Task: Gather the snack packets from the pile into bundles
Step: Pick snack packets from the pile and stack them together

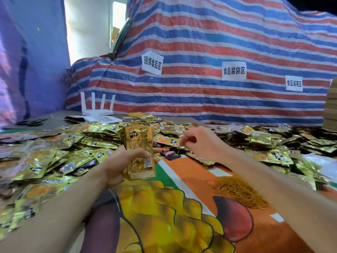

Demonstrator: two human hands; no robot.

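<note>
Snack packets (138,143) stood stacked, gripped by left hand (125,161); right hand (198,143) fingers pinched something unclear at pile (98,133); banding judged next.

left arm comes in bare from the lower left, wrist bent a touch inward, and the left hand (124,161) is wrapped round a stack of packets (139,141), fingers curled about its lower half, holding it upright. right arm stretches in long from the lower right, and the right hand (198,143) sits further out, back of the hand up, fingers curled downward with thumb and forefinger tips drawn together; whether they pinch anything is too fine to tell
</note>
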